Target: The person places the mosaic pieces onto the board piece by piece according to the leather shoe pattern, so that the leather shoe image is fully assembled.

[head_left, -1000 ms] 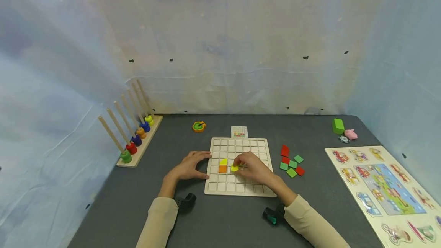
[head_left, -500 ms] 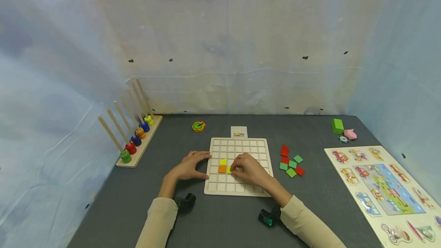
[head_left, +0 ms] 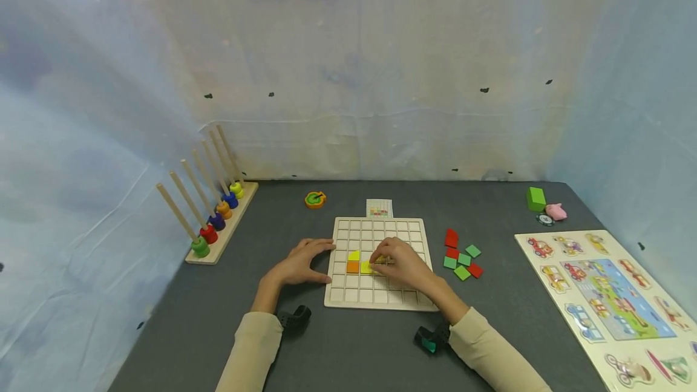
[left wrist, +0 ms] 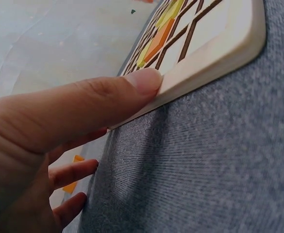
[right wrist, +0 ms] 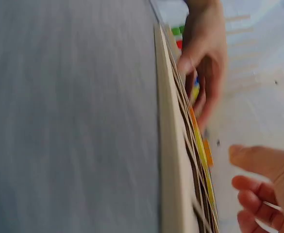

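A wooden grid board point(head_left: 376, 298) lies on the dark table. In its left part sit a yellow tile point(head_left: 353, 255), an orange tile point(head_left: 352, 267) and a second yellow tile point(head_left: 366, 267). My left hand point(head_left: 302, 262) rests flat at the board's left edge, its thumb point(left wrist: 108, 99) pressed against the rim point(left wrist: 214, 46). My right hand point(head_left: 396, 262) hovers over the middle of the board, fingertips just right of the second yellow tile. A speck of yellow shows under them. In the right wrist view its fingers point(right wrist: 263, 194) hang loosely curled above the board point(right wrist: 168, 145), holding nothing I can see.
Loose red and green tiles point(head_left: 461, 257) lie right of the board, a pattern card point(head_left: 378, 208) behind it. A peg rack with coloured rings point(head_left: 215, 219) stands at left. At right are a vehicle puzzle point(head_left: 610, 295), a green block point(head_left: 536, 198) and a pink toy point(head_left: 556, 212).
My right hand carried a yellow tile left, set it beside the orange tile, then drew back slightly right. The left hand has stayed put.
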Tool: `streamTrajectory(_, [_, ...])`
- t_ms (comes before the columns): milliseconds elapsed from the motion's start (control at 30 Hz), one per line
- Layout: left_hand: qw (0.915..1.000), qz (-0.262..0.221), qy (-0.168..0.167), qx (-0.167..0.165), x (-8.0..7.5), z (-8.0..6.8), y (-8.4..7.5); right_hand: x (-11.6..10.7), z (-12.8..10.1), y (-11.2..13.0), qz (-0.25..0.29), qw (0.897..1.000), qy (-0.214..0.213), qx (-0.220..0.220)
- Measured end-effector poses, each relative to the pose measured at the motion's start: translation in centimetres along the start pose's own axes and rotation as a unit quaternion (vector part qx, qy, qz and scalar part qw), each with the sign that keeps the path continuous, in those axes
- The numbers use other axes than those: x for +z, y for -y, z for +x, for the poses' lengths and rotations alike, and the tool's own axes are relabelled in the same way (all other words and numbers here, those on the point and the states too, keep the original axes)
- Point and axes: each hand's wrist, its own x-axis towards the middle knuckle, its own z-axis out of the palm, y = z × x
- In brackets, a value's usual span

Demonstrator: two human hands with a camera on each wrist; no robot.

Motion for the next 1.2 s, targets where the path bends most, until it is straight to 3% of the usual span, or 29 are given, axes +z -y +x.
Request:
streamTrajectory(100, [0.9999, 0.000, -0.007, 0.009, 0.1, -0.1, 0.0, -1.3, -0.6, -1.0, 0.015, 1.000, -0.009, 0.009])
streamTrajectory(300, [0.9999, -0.004, 0.007, -0.008, 0.1, 0.2, 0.0, -4.4, -3.1, -3.8, 0.022, 0.999, -0.028, -0.006])
streamTrajectory(467, [0.9998, -0.001, 0.013, -0.017, 0.1, 0.2, 0.0, -6.8, -5.4, -5.9, -0.007, 0.999, -0.051, 0.000])
streamTrajectory(767, [0.9997, -0.009, 0.009, -0.021, -0.2, 0.0, -0.3, -9.2, -8.3, -8.5, -0.056, 0.994, -0.073, 0.054])
streamTrajectory(967, [0.9997, -0.007, 0.010, -0.023, -0.1, 0.1, -0.2, -10.1, -9.5, -9.5, -0.083, 0.990, -0.064, 0.092])
streamTrajectory(1200, [0.9995, -0.015, 0.011, -0.026, -0.2, 0.0, -0.4, -11.1, -10.3, -10.0, -0.095, 0.983, -0.016, 0.155])
